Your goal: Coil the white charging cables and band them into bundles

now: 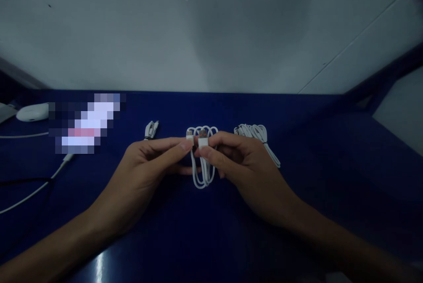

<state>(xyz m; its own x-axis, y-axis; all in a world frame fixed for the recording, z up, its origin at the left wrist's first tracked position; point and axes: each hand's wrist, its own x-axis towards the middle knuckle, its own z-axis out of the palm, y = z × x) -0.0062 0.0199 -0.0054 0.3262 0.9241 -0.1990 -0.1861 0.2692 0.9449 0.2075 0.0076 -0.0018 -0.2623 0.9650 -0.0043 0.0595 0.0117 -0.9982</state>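
Observation:
A coiled white USB cable point(203, 170) hangs between my two hands over the blue table point(297, 177). My left hand point(150, 166) pinches the cable's small plug end with thumb and forefinger. My right hand point(238, 157) pinches the larger USB plug beside it, with its other fingers curled round the loops. The two plugs sit side by side at the top of the coil.
A small bundled white cable point(151, 130) lies behind my left hand. Another tied white cable point(256, 135) lies behind my right hand. At the far left are a white mouse-like object point(32, 112) and loose white and black leads point(36, 188). A grey wall stands behind the table.

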